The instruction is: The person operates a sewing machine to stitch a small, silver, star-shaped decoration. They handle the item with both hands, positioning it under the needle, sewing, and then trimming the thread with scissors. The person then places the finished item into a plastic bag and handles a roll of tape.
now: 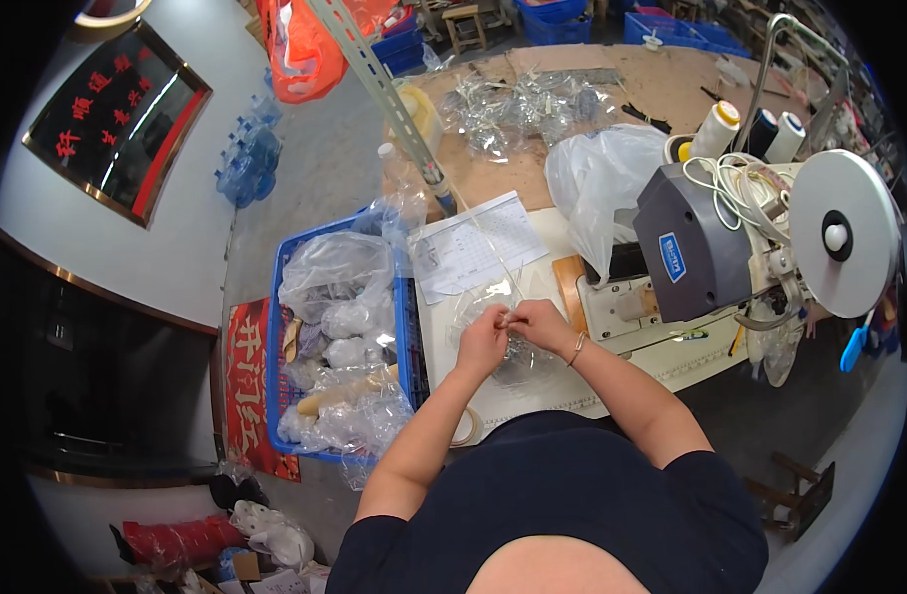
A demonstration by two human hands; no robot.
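My left hand (484,343) and my right hand (542,325) meet over the white sewing-machine table, fingertips pressed together. Between and below them lies a clear plastic bag (518,368), pinched at its gathered top; what is inside it is too shiny to make out. A thin pale cord (485,236) runs down from near the slotted metal post to the fingers; whether they grip it too is hidden. Just beyond my hands, a printed paper sheet (483,243) lies flat. The sewing machine (686,247) stands to the right of my right hand.
Left of the table, a blue basket (410,346) is heaped with clear bags. A slotted metal post (384,94) rises beyond the sheet. Farther back are a white plastic bag (607,178) and a pile of clear packages (518,104). Thread cones (717,129) and a large reel (837,272) stand right.
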